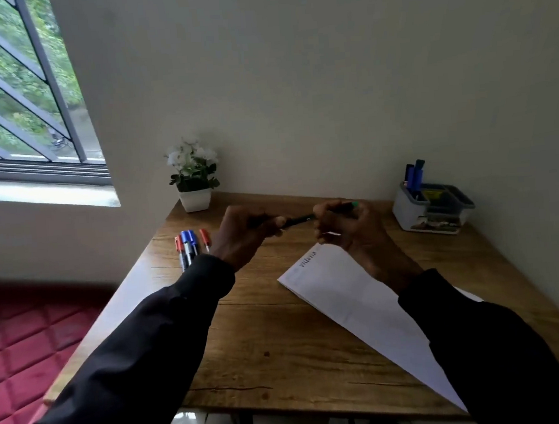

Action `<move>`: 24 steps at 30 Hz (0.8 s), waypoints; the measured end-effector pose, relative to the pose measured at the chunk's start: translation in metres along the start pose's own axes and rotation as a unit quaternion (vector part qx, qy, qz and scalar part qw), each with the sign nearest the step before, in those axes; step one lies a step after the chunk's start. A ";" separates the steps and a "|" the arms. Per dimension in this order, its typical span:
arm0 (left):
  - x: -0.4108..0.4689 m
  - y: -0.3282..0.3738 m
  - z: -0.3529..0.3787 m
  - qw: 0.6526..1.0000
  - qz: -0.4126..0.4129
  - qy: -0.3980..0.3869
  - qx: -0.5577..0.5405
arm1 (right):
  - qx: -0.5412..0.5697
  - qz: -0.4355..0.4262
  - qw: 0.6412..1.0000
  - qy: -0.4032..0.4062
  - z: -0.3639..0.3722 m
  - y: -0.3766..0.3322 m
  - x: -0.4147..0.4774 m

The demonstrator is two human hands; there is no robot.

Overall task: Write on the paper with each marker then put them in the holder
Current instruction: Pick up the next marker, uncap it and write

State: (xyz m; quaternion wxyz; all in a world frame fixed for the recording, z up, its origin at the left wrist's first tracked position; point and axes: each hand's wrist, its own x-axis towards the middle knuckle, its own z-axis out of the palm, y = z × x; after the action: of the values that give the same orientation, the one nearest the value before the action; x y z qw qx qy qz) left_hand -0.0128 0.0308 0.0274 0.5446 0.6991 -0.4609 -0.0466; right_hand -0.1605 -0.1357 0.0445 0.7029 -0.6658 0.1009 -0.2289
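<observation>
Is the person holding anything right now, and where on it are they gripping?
Yes, a green-capped marker, held between both hands. The left hand grips its dark barrel; the right hand grips the end with the green cap.

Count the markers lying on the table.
4, in a row beside the left sleeve: left red marker, left blue marker, right blue marker, right red marker. The sleeve may hide more.

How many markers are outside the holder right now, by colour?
Red markers: 2, lying on the table.
Blue markers: 2, lying between the red ones.
Green marker: 1, gripped by the left hand and the right hand.
Total: 5.
</observation>
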 end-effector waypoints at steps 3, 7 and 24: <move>0.003 0.012 0.013 0.999 0.044 -0.012 -0.001 | 0.046 0.046 0.998 -0.024 0.005 0.000 -0.002; 0.007 0.017 0.018 0.997 0.073 -0.034 0.010 | 0.044 0.035 0.998 0.017 0.007 0.006 0.001; 0.019 -0.042 0.019 0.985 -0.065 -0.079 0.138 | -0.046 0.034 0.997 -0.049 -0.036 0.027 0.010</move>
State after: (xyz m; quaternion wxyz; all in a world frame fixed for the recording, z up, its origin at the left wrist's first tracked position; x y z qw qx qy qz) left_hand 0.0121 0.0029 -0.0053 0.4002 0.7905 -0.4579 -0.0733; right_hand -0.1630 -0.1722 0.0159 0.6827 -0.7045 0.0990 -0.1668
